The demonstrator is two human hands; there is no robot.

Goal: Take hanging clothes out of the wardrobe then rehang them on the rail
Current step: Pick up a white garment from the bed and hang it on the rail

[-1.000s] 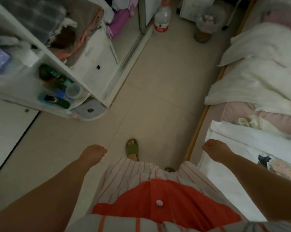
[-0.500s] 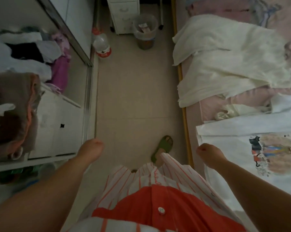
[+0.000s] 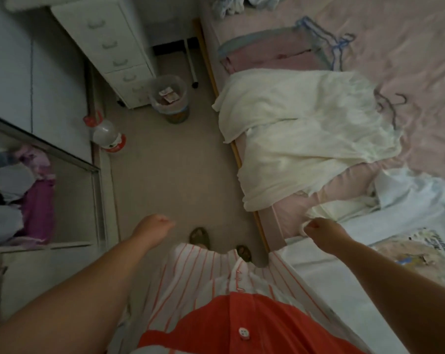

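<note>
Both arms out over the floor — left hand (image 3: 153, 227) curled into a loose fist, holding nothing; right hand (image 3: 321, 232) at the bed's (image 3: 272, 226) edge, whether it grips anything I cannot tell. Cream garment (image 3: 305, 139) lies on the bed, white printed shirt (image 3: 385, 241) beside it, folded clothes (image 3: 34, 200) in the open wardrobe (image 3: 98, 200) at left.

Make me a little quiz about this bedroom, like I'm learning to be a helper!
1. True or false: the bottle stands on the bed.
2. Which hand is over the bed? A left, B right.
3. Fill in: the bin stands beside the white ____.

Key: 1 false, the bottle is on the floor. 2 B, the right hand. 3 drawers.
</note>
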